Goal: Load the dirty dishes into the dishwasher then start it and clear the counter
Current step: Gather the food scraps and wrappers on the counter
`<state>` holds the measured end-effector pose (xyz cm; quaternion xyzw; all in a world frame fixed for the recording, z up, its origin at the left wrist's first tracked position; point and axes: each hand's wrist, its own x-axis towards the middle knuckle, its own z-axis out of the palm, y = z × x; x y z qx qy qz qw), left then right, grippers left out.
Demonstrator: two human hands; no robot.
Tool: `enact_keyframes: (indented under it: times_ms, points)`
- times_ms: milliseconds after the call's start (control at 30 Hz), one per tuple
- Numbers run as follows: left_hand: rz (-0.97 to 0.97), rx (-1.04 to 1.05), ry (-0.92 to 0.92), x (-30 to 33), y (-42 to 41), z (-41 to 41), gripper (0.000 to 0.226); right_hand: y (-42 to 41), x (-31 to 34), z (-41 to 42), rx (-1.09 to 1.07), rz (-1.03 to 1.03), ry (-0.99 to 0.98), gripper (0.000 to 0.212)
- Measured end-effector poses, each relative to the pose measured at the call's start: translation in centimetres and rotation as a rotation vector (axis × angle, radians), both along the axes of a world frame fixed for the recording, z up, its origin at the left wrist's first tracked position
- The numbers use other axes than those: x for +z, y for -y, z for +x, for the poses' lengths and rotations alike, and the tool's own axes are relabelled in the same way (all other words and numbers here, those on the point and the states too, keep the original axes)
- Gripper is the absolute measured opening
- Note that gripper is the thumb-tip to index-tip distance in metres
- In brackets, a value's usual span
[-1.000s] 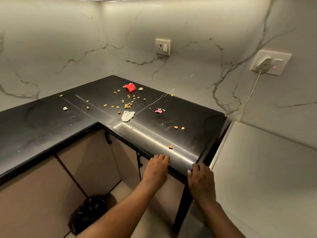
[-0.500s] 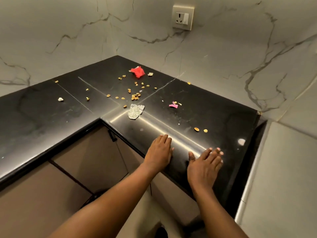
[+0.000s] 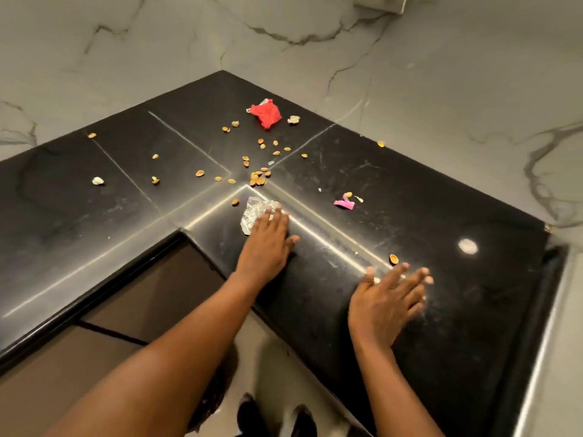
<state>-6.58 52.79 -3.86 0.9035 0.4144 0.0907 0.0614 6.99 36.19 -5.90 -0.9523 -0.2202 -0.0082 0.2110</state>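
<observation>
Apparently the counter-clearing step is underway: the left hand [image 3: 268,238] is lying flat, fingers touching the crumpled foil [image 3: 257,212] at the worktop's [image 3: 441,216] inner corner. Beside a shell [image 3: 393,259] near the front edge, the right hand [image 3: 386,302] is hovering released, needing to sweep scraps together.

desk [image 3: 410,190]: glossy black, with pale seam lines and bright streaks of reflected light
wall [image 3: 157,42]: pale grey-white marble with dark veins
foil scrap [image 3: 254,212]: crinkled silver, under the left hand [image 3: 268,244] fingertips
red wrapper [image 3: 266,113]: bright red, well beyond the left hand
pink scrap [image 3: 344,202]: bright pink, between and beyond both hands
shell bits [image 3: 258,178]: tan-orange, scattered beyond the left hand
single shell [image 3: 393,258]: tan-orange, just beyond the right hand [image 3: 386,302]
cabinet fronts [image 3: 151,294]: brown, below the left hand
</observation>
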Motion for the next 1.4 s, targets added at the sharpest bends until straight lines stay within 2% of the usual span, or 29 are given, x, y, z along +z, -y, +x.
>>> enact_keyframes:
  times_ms: [67, 133, 267, 367, 467, 533, 633, 733, 900, 967, 1033, 1100, 1167, 1233, 1333, 1400]
  points:
    - [0.036, 0.138, 0.060, 0.2, -0.7, -0.1, 0.070, 0.2, -0.1, 2.4, -0.131, -0.003, -0.021, 0.066]
    - [-0.007, 0.287, 0.119, 0.3, -1.1, 0.0, 0.077, -0.7, 0.0, 3.4, -0.187, -0.031, -0.091, 0.072]
    - [-0.150, 0.415, 0.147, 0.1, -2.1, -0.1, 0.079, -5.6, 0.2, -0.1, -0.069, -0.038, -0.135, 0.073]
    - [-0.175, 0.330, 0.079, -0.9, -3.8, -0.8, 0.084, -10.5, 1.0, -2.9, -0.016, -0.055, -0.191, 0.073]
    - [-0.149, 0.155, -0.010, -1.8, -6.8, -1.2, 0.097, -15.7, 1.3, -4.3, 0.246, -0.037, -0.202, 0.069]
    - [-0.139, 0.061, -0.027, -2.0, -8.6, -1.1, 0.100, -16.8, 1.7, -4.7, 0.309, 0.006, -0.185, 0.066]
    - [-0.139, -0.003, 0.012, -2.2, -11.9, -0.1, 0.104, -14.7, 1.5, -5.8, 0.113, 0.005, -0.095, 0.065]
    - [-0.141, -0.043, 0.056, -2.1, -15.0, 1.4, 0.105, -13.3, 0.0, -7.8, 0.028, -0.133, -0.067, 0.082]
    - [-0.138, -0.162, 0.162, -1.3, -18.6, 1.6, 0.086, -20.9, -0.6, -7.4, -0.003, -0.143, -0.043, 0.068]
    - [-0.149, -0.174, 0.172, -1.3, -19.6, 0.9, 0.081, -24.7, 0.1, -6.7, 0.070, -0.120, -0.070, 0.069]
    - [-0.111, -0.187, 0.177, -1.2, -20.6, 0.0, 0.075, -26.9, 0.6, -4.8, 0.184, -0.032, 0.027, 0.065]
    - [-0.083, -0.178, 0.188, -1.1, -21.7, -1.1, 0.065, -26.5, 0.8, -1.4, 0.081, 0.023, 0.145, 0.057]
    - [-0.083, -0.106, 0.213, -1.2, -22.8, -2.1, 0.060, -24.8, 0.6, 1.9, -0.148, 0.045, 0.073, 0.056]
    - [-0.081, 0.008, 0.236, -1.3, -23.6, -2.6, 0.059, -24.1, 0.0, 2.8, -0.288, 0.009, -0.065, 0.061]
    - [-0.141, 0.153, 0.246, -1.4, -24.5, -2.3, 0.064, -28.1, 0.1, -0.6, -0.251, 0.011, -0.124, 0.067]
    - [-0.159, 0.161, 0.232, -1.2, -25.0, -2.1, 0.073, -31.5, 0.7, -3.8, -0.075, 0.023, -0.146, 0.066]
